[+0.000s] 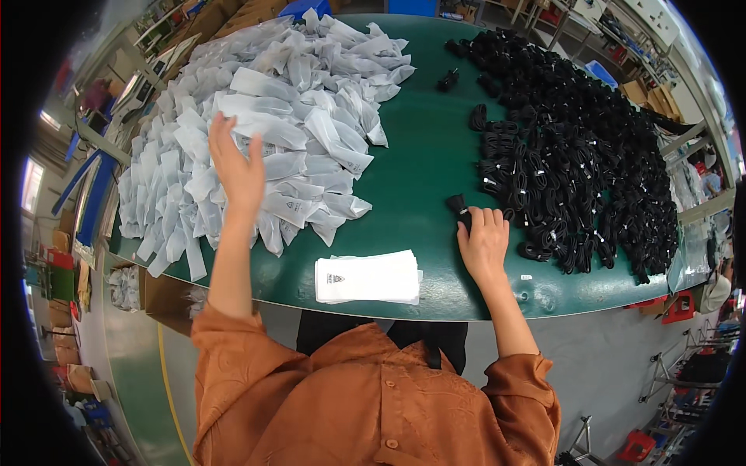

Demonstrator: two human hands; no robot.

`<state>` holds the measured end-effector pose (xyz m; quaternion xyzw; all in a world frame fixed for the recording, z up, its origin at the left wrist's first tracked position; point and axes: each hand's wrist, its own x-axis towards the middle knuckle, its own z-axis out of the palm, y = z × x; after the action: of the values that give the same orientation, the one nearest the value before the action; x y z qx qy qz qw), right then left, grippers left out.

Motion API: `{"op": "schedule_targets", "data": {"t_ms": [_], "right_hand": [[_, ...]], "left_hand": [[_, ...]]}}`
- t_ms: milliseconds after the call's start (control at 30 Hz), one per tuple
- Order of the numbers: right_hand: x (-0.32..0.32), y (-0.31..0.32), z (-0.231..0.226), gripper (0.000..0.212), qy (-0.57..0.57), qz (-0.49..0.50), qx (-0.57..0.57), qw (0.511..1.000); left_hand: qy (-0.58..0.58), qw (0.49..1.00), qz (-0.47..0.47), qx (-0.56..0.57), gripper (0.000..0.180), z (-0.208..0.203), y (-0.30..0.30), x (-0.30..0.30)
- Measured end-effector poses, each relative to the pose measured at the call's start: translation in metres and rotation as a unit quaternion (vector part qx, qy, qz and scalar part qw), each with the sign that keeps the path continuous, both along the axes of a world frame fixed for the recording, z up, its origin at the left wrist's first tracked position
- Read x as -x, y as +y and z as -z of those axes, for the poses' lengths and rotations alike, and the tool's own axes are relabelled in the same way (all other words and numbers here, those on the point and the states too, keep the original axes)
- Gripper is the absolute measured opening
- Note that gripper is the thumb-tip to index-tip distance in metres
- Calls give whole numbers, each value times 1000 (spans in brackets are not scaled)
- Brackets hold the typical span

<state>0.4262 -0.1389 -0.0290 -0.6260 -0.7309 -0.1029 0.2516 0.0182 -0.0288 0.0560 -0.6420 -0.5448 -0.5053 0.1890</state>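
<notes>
Though half-hidden, blk cable (458, 206) in curled R hand (484, 242); L hand (238, 169) wide, empty

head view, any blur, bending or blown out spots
Head view: the front edge of the green table bows, and the picture's corners are black; head view again: the white sheets look almost washed out, the far black cord bundles merge into a dark mass, and the left hand seems slightly blurred.

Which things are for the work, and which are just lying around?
Seems for the work:
black cord bundle in the right hand
heap of black cords
flat white stack
bulging white bags by the left hand

Just lying around, probably:
red stool
cardboard boxes
</notes>
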Motion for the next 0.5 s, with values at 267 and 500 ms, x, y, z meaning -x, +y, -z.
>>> {"op": "schedule_targets", "data": {"t_ms": [267, 500], "right_hand": [[34, -51, -19, 27, 311, -60, 53, 947], [39, -94, -12, 30, 317, -78, 45, 944]], "left_hand": [[17, 861, 403, 309, 27, 58, -161, -146], [28, 881, 365, 299, 16, 78, -168, -159]]}}
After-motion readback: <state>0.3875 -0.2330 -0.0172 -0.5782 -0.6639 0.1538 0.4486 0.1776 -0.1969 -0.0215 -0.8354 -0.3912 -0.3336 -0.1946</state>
